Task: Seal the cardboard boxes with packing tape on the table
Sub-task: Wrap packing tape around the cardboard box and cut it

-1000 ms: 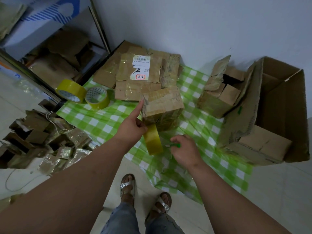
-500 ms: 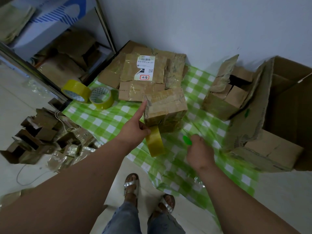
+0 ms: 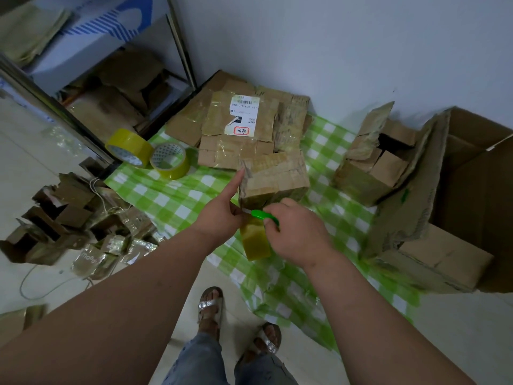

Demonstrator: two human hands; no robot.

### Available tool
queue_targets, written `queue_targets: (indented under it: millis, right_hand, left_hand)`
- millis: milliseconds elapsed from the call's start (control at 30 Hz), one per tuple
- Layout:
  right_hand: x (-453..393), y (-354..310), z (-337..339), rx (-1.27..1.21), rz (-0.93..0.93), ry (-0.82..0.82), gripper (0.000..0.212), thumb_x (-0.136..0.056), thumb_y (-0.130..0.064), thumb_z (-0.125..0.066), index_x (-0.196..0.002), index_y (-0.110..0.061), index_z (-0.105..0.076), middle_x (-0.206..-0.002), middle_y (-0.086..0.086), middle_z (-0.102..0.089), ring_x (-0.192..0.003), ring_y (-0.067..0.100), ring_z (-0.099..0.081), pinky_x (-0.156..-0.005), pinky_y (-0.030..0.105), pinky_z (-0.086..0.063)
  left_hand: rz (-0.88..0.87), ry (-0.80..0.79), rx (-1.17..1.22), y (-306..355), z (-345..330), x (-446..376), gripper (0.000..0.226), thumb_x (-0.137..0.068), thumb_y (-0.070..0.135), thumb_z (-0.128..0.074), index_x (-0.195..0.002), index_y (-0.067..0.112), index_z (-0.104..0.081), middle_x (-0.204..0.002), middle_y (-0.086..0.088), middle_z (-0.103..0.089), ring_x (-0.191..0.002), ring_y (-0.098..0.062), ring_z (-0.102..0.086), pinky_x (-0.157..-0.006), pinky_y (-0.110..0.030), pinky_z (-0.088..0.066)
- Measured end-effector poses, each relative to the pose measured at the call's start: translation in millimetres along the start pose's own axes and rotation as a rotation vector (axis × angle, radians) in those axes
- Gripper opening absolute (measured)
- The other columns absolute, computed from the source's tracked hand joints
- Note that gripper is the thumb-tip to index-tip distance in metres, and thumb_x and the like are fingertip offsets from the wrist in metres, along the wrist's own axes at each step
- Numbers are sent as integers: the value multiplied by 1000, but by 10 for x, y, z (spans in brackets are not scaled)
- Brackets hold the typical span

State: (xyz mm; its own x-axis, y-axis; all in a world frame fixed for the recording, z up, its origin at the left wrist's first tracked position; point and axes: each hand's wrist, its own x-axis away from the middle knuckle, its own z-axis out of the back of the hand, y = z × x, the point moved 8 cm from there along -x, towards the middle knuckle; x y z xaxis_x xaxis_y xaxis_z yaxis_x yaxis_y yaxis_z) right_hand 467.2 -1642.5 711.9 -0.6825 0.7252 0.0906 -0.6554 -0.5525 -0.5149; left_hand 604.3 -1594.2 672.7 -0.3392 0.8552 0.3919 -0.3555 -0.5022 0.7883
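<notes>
There are three rolls of yellow tape: two rolls (image 3: 130, 145) (image 3: 170, 160) sit side by side on the table (image 3: 177, 195), and one roll (image 3: 254, 240) is down between the two hands. There are two hands, a left hand (image 3: 222, 215) and a right hand (image 3: 297, 232). There is one green cutter (image 3: 263, 215). There is one small taped box (image 3: 273, 179) in the middle. There is one box with a white label (image 3: 238, 132) behind it. There is one big open box (image 3: 472, 195) on the right. There are two feet in sandals (image 3: 209, 305) (image 3: 266, 341).
</notes>
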Motion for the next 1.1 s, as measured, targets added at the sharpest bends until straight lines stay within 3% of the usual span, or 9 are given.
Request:
queue_targets:
  millis: [267, 533, 800, 1000, 1100]
  right_hand:
    - [-45, -64, 57, 92, 14, -14, 28, -95, -32, -49, -111, -18, -68, -92, -2, -49, -87, 27, -59, -67, 35, -49]
    - [-121, -109, 74, 120, 19, -23, 30, -97, -31, -47, -110, -15, -68, -95, 1, -53, -90, 27, -60, -69, 35, -49]
    - [-20, 310, 90, 143, -139, 0, 22, -95, -28, -49, -96, -12, -65, -85, 0, -46, -85, 26, -58, -63, 31, -39]
    - [176, 869, -202, 73, -400, -55, 28, -98, -26, -45, -108, -13, -68, -105, 11, -63, -93, 31, -60, -72, 34, -44]
    - [287, 1019, -456, 171, -476, -193, 33, -100, -23, -41, -128, -21, -59, -123, 7, -61, -112, 29, -58, -90, 35, -42]
  left_hand:
    - [3, -2, -2, -6, -2, -14, 96, -88, 5, -64, -142, 66, -13, -66, -5, -56, -61, -13, -53, -61, -28, -46]
    - [-4, -13, -30, -6, -12, -23, 98, -87, 4, -63, -142, 66, -11, -72, -16, -59, -65, -19, -55, -64, -32, -47]
    - [-4, -25, -31, 10, 16, -24, 101, -85, 2, -66, -142, 66, -11, -85, -24, -65, -72, -25, -60, -70, -37, -52]
    - [5, -57, -88, 17, 47, -52, 101, -85, 3, -68, -147, 60, -13, -83, -20, -65, -81, -31, -64, -77, -42, -54]
    - [6, -57, -97, 15, 56, -54, 101, -85, 2, -69, -147, 59, -13, -80, -18, -64, -78, -30, -63, -76, -42, -54]
